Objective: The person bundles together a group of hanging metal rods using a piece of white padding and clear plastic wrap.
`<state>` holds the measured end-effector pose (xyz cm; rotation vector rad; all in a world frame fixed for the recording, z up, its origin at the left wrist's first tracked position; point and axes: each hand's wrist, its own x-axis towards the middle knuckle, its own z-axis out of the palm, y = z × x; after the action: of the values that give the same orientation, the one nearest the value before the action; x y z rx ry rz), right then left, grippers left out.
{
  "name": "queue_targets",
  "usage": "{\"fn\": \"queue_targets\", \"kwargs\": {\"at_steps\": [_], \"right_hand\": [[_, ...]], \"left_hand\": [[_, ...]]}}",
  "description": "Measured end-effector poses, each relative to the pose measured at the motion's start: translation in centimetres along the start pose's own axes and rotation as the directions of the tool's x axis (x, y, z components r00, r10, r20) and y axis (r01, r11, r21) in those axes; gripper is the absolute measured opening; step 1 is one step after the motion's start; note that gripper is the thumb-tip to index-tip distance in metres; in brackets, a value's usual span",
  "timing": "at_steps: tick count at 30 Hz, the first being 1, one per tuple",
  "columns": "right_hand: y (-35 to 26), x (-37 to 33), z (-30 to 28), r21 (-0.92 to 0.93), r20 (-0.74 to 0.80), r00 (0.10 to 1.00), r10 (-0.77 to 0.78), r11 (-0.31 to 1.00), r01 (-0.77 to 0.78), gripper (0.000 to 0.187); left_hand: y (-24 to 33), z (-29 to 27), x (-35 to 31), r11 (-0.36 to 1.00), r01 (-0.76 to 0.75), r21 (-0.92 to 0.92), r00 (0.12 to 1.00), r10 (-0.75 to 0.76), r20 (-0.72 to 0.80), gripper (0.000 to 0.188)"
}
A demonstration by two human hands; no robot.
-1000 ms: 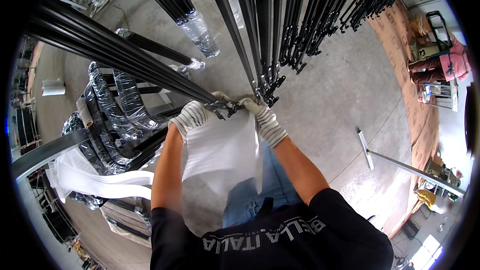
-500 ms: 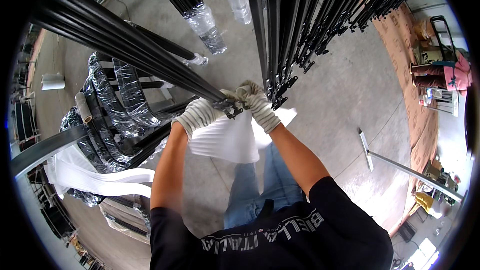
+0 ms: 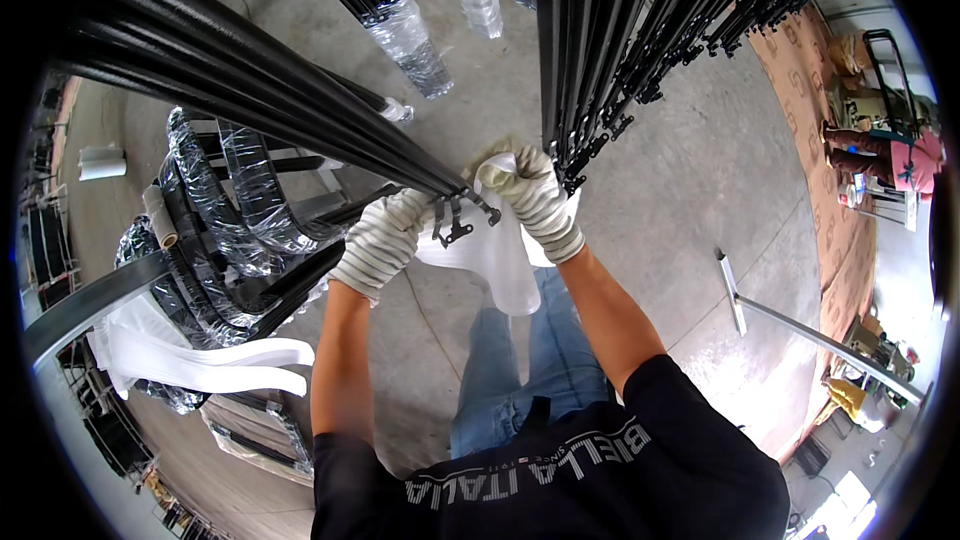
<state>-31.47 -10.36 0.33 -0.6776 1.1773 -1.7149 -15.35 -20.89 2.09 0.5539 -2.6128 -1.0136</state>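
Note:
A bundle of long black metal tubes (image 3: 330, 130) slants in from the upper left, and small black brackets (image 3: 455, 225) stick out at its near end. Against the left side of that end, my left hand (image 3: 380, 243), in a striped whitish work glove, is closed on the bundle; its fingertips are partly hidden. A thin white foam sheet (image 3: 505, 275) hangs beneath and around the tube ends, above my jeans. My right hand (image 3: 532, 198), gloved alike, pinches a gathered fold of this sheet just right of the brackets.
More black tubes (image 3: 600, 50) with brackets stand close on the right. Plastic-wrapped black frames (image 3: 250, 190) and white foam strips (image 3: 220, 365) lie at left beside a metal bar (image 3: 95, 300). A metal stand (image 3: 733, 295) is on the right floor. Another person (image 3: 905, 160) is far right.
My right hand has lifted a fold of the foam sheet up beside the tube ends. My left hand has shifted slightly left and down, and the sheet's hanging part has narrowed.

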Motion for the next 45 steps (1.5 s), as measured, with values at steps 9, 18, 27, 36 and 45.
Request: {"fn": "queue_targets", "kwargs": {"at_steps": [9, 18, 27, 36, 45], "right_hand": [[-2.7, -1.4, 0.8, -0.224, -0.113, 0.994, 0.003, 0.974, -0.029, 0.008], [-5.9, -3.5, -0.5, -0.416, -0.059, 0.995, 0.083, 0.904, -0.1, 0.033], [-3.6, -6.1, -9.5, -0.338, -0.004, 0.817, 0.576, 0.768, -0.544, 0.049], [-2.5, -3.8, -13.4, -0.143, 0.175, 0.93, 0.323, 0.943, -0.3, 0.039], [-1.2, -3.2, -12.8, -0.367, 0.021, 0.904, 0.426, 0.845, -0.389, 0.037]], "left_hand": [[-1.6, -0.1, 0.3, 0.779, 0.37, -0.506, 0.923, -0.369, 0.108, 0.021], [-2.2, -1.9, 4.2, 0.643, 0.452, -0.618, 0.892, -0.306, 0.333, 0.044], [-2.0, 1.3, 10.1, 0.838, 0.496, -0.228, 0.765, -0.297, 0.572, 0.035], [6.6, 1.2, 15.4, 0.498, 0.754, -0.429, 0.578, -0.192, 0.793, 0.037], [2.7, 3.2, 13.5, 0.519, 0.571, -0.636, 0.757, -0.034, 0.652, 0.037]]}}
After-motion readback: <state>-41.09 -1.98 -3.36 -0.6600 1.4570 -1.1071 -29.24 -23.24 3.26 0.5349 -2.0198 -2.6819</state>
